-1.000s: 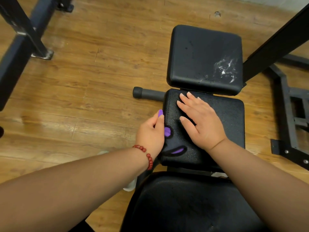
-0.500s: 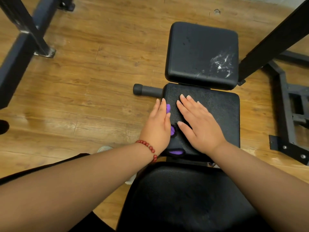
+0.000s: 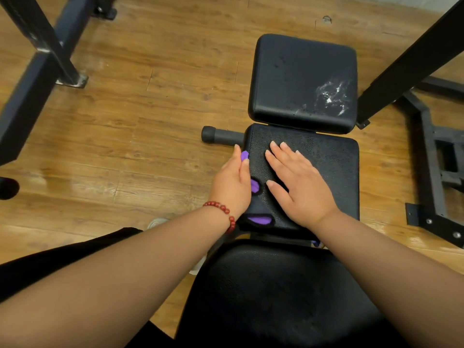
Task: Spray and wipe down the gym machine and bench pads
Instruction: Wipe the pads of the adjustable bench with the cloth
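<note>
The bench has three black pads in a row. My right hand [image 3: 301, 187] lies flat, fingers spread, on the left half of the middle pad [image 3: 331, 172]. With straight fingers, my left hand [image 3: 232, 182] presses along that pad's left edge. Bits of purple cloth [image 3: 259, 219] show at my left fingertips, beside my left thumb and at the pad's near left corner; most of it is hidden. The far pad [image 3: 301, 79] carries a patch of white spray foam [image 3: 331, 96] at its right front. The near pad [image 3: 276, 297] lies between my forearms.
A short black handle bar [image 3: 221, 135] sticks out left of the middle pad. A slanted black beam [image 3: 411, 56] and base frame [image 3: 437, 172] stand on the right. Another machine's black frame [image 3: 45, 59] stands at the far left. The floor is wood.
My left hand has slid forward along the middle pad's left edge, its fingers now straighter. My right hand has stayed flat on the pad.
</note>
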